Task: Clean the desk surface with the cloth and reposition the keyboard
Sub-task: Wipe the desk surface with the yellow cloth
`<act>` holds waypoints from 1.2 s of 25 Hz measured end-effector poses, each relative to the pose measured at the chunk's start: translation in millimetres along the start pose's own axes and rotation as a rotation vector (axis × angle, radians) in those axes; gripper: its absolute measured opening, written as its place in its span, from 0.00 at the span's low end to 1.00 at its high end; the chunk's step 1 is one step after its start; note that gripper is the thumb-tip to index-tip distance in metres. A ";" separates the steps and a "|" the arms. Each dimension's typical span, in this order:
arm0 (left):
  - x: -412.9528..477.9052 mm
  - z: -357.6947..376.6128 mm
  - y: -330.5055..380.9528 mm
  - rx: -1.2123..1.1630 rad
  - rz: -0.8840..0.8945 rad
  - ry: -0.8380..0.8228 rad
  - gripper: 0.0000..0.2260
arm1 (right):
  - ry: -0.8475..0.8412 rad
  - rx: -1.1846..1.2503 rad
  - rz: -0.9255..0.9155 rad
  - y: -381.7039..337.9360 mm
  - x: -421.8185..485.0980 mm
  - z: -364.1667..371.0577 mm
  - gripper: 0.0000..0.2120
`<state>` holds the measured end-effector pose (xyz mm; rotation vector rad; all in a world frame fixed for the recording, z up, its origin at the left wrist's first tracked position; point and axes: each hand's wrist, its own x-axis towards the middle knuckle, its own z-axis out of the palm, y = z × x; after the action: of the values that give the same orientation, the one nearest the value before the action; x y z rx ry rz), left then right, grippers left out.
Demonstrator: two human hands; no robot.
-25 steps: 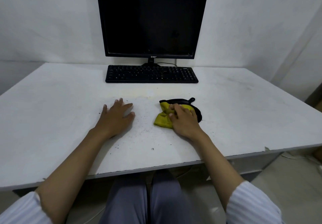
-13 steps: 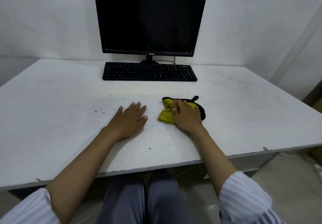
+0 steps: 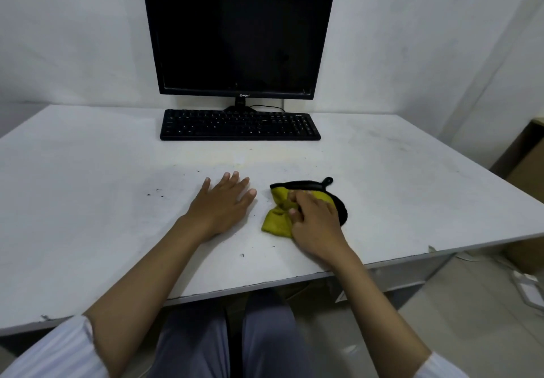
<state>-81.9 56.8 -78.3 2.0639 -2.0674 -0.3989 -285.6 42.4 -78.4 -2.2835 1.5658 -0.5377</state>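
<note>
A crumpled yellow cloth [image 3: 276, 220] with black trim lies on the white desk [image 3: 88, 201], right of centre. My right hand [image 3: 316, 221] presses down on it, fingers curled into the fabric. Flat on the desk just left of the cloth rests my left hand [image 3: 223, 205], fingers spread, holding nothing. The black keyboard [image 3: 240, 124] sits at the back of the desk, directly under the monitor, well beyond both hands. Dark crumbs speckle the surface around my left hand and toward the front edge.
A black monitor [image 3: 238, 33] stands at the back against the white wall, screen off, its cable trailing behind the keyboard. The desk's front edge [image 3: 265, 285] runs above my knees. A brown box [image 3: 527, 168] stands on the floor at the right.
My left hand has slid to the right, closer to the cloth. My right hand and the cloth have shifted slightly right and toward me.
</note>
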 end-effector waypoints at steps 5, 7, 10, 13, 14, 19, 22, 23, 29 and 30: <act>3.9 3.9 3.9 0.043 -0.007 -0.033 0.26 | -0.028 -0.069 0.017 9.6 24.2 2.8 0.18; 5.4 1.9 4.1 0.053 -0.014 -0.039 0.26 | -0.013 -0.071 0.045 17.5 49.1 0.0 0.16; 7.2 -0.2 6.0 0.070 -0.018 -0.037 0.26 | -0.016 -0.043 0.107 27.7 85.2 -7.8 0.14; 6.8 -0.7 7.8 0.074 -0.024 -0.024 0.26 | -0.041 -0.020 0.090 31.5 96.8 -13.6 0.13; 7.1 -1.5 7.7 0.071 -0.025 -0.022 0.26 | -0.051 -0.011 0.067 31.9 93.2 -15.3 0.13; 4.9 -2.5 -0.5 0.039 -0.015 0.001 0.27 | -0.031 0.071 -0.029 33.1 35.2 -17.9 0.14; 5.2 -2.2 -10.0 0.047 -0.023 0.032 0.28 | -0.024 0.079 -0.088 21.2 -3.5 -11.2 0.14; 5.0 -2.1 -11.7 0.056 -0.022 0.035 0.27 | -0.022 0.062 -0.092 17.2 -9.4 -8.3 0.14; -0.5 -4.1 -11.6 0.026 -0.006 0.034 0.27 | 0.004 -0.008 -0.053 5.8 31.4 2.8 0.16; -2.2 -5.0 -12.9 0.019 -0.001 0.039 0.27 | 0.007 -0.013 -0.042 6.2 45.3 4.3 0.15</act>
<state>-68.0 58.8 -77.6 2.0661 -2.0557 -0.3374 -273.7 -2.0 -79.3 -2.3319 1.5317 -0.5478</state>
